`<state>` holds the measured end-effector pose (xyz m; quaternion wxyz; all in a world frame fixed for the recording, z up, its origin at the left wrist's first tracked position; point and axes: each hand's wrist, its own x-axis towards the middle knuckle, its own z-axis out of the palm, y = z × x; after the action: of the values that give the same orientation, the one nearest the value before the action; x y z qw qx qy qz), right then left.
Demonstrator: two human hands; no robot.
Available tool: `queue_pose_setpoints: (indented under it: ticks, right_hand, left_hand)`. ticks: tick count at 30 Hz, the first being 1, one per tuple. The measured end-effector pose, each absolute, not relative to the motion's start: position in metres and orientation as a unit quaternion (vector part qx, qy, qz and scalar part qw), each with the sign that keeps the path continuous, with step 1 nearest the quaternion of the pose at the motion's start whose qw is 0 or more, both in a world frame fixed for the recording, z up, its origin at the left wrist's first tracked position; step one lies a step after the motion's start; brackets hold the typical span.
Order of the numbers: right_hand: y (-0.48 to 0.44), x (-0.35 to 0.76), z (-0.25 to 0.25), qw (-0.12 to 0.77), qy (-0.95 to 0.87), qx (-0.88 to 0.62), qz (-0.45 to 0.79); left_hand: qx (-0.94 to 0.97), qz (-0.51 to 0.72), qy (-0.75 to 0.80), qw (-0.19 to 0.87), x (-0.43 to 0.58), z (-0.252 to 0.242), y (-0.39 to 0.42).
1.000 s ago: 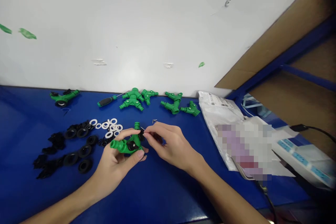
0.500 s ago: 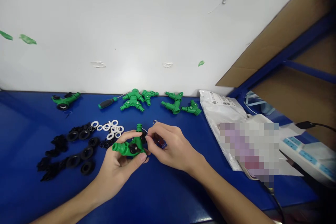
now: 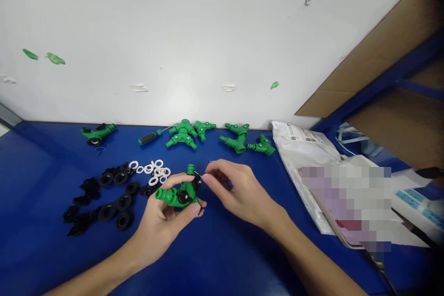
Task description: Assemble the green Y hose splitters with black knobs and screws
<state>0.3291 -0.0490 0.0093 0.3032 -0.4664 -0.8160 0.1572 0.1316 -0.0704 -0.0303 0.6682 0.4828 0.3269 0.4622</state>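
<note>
My left hand (image 3: 163,222) grips a green Y-shaped hose connector (image 3: 178,192) with black knobs, holding it just above the blue table (image 3: 215,249). My right hand (image 3: 239,192) is pinched on a small thin metal pin at the connector's right side, fingertips touching the black knob there. To the left lie white washers (image 3: 152,170) and black rings and caps (image 3: 111,199).
Several green connectors (image 3: 211,134) and a green-handled screwdriver (image 3: 152,136) lie along the white wall. Another connector (image 3: 96,133) sits far left. A white plastic bag (image 3: 312,157) and a power strip (image 3: 419,203) lie at the right, under a blue-framed shelf.
The view shifted slightly; both hands and the connector stay together, with my right fingertips still working at the connector's right knob.
</note>
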Motion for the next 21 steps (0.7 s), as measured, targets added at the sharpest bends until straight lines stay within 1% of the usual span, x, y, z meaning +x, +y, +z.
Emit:
queue_pose_setpoints:
  ticks: [3,5,7,9,11,14,16,18,21]
  right_hand:
    - [-0.05,0.348,0.008,0.171,-0.813,-0.545,0.113]
    - [-0.052,0.357,0.001,0.088,-0.822,-0.556,0.089]
    - [-0.053,0.361,-0.005,0.044,-0.828,-0.552,0.087]
    - [-0.051,0.362,-0.007,0.046,-0.828,-0.551,0.095]
    - [-0.049,0.364,-0.003,0.103,-0.813,-0.557,0.137]
    - [-0.046,0.373,0.011,0.281,-0.739,-0.562,0.243]
    - [-0.047,0.38,0.02,0.381,-0.702,-0.544,0.256]
    - [-0.049,0.385,0.025,0.437,-0.703,-0.515,0.222]
    - [-0.053,0.385,0.027,0.46,-0.734,-0.465,0.182]
  left_hand:
    - [0.483,0.461,0.34,0.662,0.13,-0.032,-0.068]
    - [0.48,0.468,0.344,0.657,0.129,-0.033,-0.066]
    - [0.477,0.476,0.348,0.652,0.128,-0.033,-0.064]
    - [0.474,0.485,0.353,0.645,0.128,-0.032,-0.062]
    - [0.473,0.49,0.358,0.639,0.127,-0.03,-0.061]
    - [0.481,0.494,0.366,0.624,0.126,-0.027,-0.06]
    - [0.49,0.502,0.377,0.605,0.126,-0.027,-0.059]
    - [0.496,0.513,0.388,0.583,0.126,-0.026,-0.059]
    - [0.5,0.513,0.408,0.566,0.126,-0.026,-0.059]
